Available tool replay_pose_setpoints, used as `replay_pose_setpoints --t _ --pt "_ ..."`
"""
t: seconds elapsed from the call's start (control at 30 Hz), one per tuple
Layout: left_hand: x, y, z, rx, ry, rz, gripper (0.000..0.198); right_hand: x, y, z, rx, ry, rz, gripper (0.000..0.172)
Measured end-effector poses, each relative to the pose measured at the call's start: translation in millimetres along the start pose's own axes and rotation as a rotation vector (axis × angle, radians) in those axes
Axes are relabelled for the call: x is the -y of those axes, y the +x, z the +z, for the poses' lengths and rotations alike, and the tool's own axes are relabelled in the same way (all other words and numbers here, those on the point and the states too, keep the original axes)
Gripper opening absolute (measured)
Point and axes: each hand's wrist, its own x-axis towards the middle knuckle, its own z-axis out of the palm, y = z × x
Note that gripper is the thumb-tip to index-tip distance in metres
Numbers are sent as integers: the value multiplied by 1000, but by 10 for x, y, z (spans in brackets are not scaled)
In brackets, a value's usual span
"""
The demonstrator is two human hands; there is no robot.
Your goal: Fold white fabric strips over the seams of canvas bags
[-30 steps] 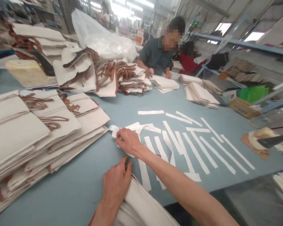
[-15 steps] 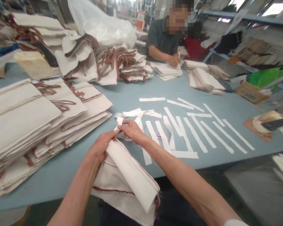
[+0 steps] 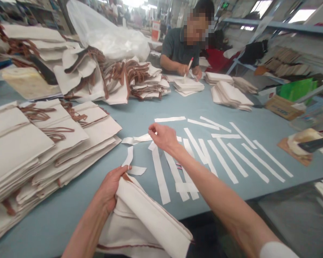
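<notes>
Left hand: fingers clamped on one end of the folded cream cloth, thumb on top by the brown corner. The cloth slopes down toward the wearer, its far end past the near edge of the counter. Likely gripped at the end so the layers stay together and the corner faces the work area. A short white strip rises from the thumb tip, apparently pinned there; a second piece of strip lies just beside.

Right hand: fingers curled, thumb near index, at the end of a longer strip. Whether they pinch it or only hover is unclear.

The loose strips lie fanned at a slant, mostly apart, a few crossing at the near end; the spacing presumably lets each be lifted singly. The stacked cream pieces sit to the left, overlapping in steps, brown cords on top, perhaps to keep bundles distinct.

Surface: blue-grey, matte. Across it a co-worker bends over a small pile with a red-tipped tool. Behind: a translucent bag, blue-framed shelving, ceiling lights.
</notes>
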Motion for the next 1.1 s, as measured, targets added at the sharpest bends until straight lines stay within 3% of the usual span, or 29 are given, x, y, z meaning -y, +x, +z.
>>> replay_pose_setpoints --t 0.1,0.2,0.3,0.5,0.63,0.73,0.83,0.87,0.97,1.03,1.1 --pt "-42 -6 31 -59 -7 -66 38 -52 380 -33 108 -207 -118 20" --pt "-41 -37 25 -94 -25 -118 32 -11 582 190 209 -364 -201 29" --pt "34 -154 -71 -117 -52 -171 30 8 600 410 231 -476 -251 34" --pt "401 -702 -456 -223 -59 -177 66 -66 518 492 173 -573 -319 30" --pt "687 -1028 -642 -180 46 -59 84 159 417 337 88 -591 -356 21" --pt "832 -1143 -661 -147 130 68 83 442 103 67 -34 -568 -385 39" --pt "892 -1196 -587 -124 182 186 81 590 -547 -171 -142 -287 -399 33" --pt "901 -1214 -551 -119 196 220 79 588 -814 -196 -74 -143 -385 31" --pt "928 -1301 -443 -102 235 292 64 478 -1583 -65 345 221 -351 51" --pt "954 -1390 -395 -80 275 332 52 384 -1952 124 388 293 -328 56" --pt "981 -1494 -372 -70 313 374 44 310 -2183 291 345 367 -257 54"
